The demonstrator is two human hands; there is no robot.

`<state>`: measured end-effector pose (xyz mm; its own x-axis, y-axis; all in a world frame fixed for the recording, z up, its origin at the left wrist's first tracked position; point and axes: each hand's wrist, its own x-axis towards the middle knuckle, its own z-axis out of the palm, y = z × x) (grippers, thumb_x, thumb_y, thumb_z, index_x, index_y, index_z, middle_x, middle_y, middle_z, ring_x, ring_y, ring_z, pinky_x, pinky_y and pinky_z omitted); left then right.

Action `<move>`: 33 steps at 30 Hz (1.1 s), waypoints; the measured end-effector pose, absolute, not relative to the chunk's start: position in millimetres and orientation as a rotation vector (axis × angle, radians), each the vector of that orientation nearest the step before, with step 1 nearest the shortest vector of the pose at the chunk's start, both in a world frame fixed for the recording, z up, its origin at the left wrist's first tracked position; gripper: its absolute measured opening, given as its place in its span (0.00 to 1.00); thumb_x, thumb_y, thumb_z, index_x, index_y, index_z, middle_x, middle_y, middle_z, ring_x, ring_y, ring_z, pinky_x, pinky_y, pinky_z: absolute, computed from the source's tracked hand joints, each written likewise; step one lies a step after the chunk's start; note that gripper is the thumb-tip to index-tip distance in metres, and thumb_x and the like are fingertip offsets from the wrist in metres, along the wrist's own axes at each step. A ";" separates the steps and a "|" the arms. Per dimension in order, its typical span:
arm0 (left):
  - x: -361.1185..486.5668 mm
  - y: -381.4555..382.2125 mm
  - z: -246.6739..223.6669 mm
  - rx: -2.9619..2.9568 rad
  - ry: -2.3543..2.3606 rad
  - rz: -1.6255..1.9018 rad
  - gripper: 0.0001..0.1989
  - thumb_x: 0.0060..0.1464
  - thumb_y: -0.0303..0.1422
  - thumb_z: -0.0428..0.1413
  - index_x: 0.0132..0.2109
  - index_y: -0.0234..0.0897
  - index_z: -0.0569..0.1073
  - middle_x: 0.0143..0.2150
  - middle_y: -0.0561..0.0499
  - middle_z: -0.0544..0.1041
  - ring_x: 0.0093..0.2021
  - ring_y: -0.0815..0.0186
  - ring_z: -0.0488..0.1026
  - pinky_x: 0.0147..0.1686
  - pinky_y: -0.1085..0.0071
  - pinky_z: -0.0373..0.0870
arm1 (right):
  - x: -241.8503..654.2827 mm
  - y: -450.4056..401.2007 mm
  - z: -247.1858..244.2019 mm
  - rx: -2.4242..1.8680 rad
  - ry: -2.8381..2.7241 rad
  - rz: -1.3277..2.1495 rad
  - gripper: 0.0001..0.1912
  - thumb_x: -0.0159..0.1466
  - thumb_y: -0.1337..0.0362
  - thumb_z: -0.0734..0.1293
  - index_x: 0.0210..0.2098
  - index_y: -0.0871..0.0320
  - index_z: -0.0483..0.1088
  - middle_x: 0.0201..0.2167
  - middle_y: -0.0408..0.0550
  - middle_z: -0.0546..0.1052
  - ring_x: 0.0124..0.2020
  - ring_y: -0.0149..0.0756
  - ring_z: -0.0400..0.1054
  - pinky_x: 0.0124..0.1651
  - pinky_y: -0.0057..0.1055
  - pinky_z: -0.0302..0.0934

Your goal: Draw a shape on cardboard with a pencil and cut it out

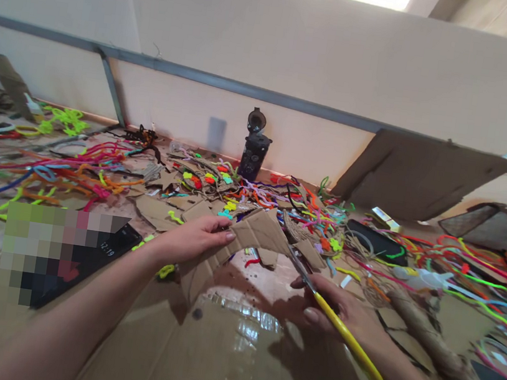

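Observation:
My left hand is closed on a curved piece of cardboard, thumb on top, and holds it above the work surface. A lower part of the cardboard hangs beneath that hand. In my right hand is a yellow-handled cutting tool with a metal front end. Its tip meets the right edge of the cardboard. The fingers hide part of the tool, so whether it has a second handle I cannot tell.
Colourful pipe cleaners and cardboard scraps cover the surface. A black bottle with a raised lid stands by the white partition. A phone lies left, a brown roll right. Taped cardboard lies in front.

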<state>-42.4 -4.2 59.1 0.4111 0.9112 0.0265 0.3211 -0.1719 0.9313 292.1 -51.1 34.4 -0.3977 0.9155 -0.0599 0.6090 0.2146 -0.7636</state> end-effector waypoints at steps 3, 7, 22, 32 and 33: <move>-41.7 -4.2 57.8 1.723 1.056 0.764 0.12 0.58 0.43 0.58 0.38 0.40 0.80 0.38 0.49 0.79 0.39 0.58 0.72 0.40 0.69 0.66 | 291.5 -51.0 35.2 -1.410 -2.087 1.061 0.24 0.59 0.40 0.70 0.46 0.49 0.77 0.42 0.50 0.80 0.43 0.50 0.72 0.46 0.42 0.66; -41.4 -4.4 58.8 1.756 1.054 0.721 0.15 0.60 0.45 0.56 0.40 0.39 0.78 0.39 0.49 0.79 0.40 0.57 0.73 0.39 0.68 0.67 | 290.7 -51.8 36.0 -1.422 -2.100 1.043 0.25 0.59 0.39 0.69 0.45 0.50 0.77 0.40 0.49 0.79 0.42 0.50 0.72 0.46 0.41 0.66; -42.9 -8.1 70.5 1.943 1.191 0.519 0.18 0.63 0.47 0.50 0.44 0.39 0.74 0.46 0.49 0.78 0.48 0.57 0.72 0.50 0.65 0.67 | 291.8 -52.0 29.3 -1.434 -2.138 1.069 0.27 0.60 0.39 0.68 0.47 0.53 0.76 0.47 0.52 0.80 0.50 0.53 0.72 0.51 0.43 0.66; -44.2 -7.0 69.7 1.946 1.207 0.485 0.17 0.62 0.47 0.50 0.44 0.39 0.74 0.45 0.48 0.78 0.47 0.58 0.72 0.50 0.65 0.67 | 289.0 -55.0 32.0 -1.475 -2.140 1.103 0.27 0.61 0.39 0.68 0.45 0.55 0.77 0.43 0.50 0.80 0.45 0.51 0.72 0.43 0.37 0.64; -44.5 -6.8 69.4 1.942 1.204 0.485 0.17 0.62 0.47 0.50 0.44 0.39 0.74 0.45 0.48 0.78 0.46 0.58 0.72 0.50 0.65 0.67 | 288.7 -55.0 32.7 -1.464 -2.137 1.110 0.26 0.61 0.39 0.68 0.44 0.54 0.77 0.42 0.50 0.80 0.45 0.50 0.72 0.43 0.37 0.64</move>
<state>-44.5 -6.8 69.4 0.4774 0.8750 -0.0798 0.5755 -0.2428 0.7809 288.7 -55.0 32.7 -0.4228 0.8924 -0.1576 0.6421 0.1723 -0.7470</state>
